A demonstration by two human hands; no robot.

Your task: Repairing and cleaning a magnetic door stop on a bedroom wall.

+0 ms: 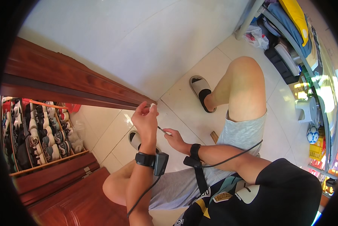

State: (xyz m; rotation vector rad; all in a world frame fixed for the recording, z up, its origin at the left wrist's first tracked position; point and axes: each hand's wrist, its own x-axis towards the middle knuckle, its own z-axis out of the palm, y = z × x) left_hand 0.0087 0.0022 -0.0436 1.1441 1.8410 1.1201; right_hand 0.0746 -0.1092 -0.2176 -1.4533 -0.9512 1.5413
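My left hand (145,119) is raised beside the lower end of a reddish-brown wooden door frame (82,77). Its fingers pinch a small white piece (153,107) whose kind is too small to make out. Just below and to the right, my right hand (176,141) is closed round a thin, dark, stick-like tool (162,130). The tool points up and left toward my left wrist. Most of its length is hidden in the fingers.
A rack of several shoes (44,132) stands left, behind the wooden door panel (78,199). At right are a loaded shelf (289,34), a white stool (307,109), a blue-and-white ball (312,135) and a yellow crate (316,148). Cables run from both wrists.
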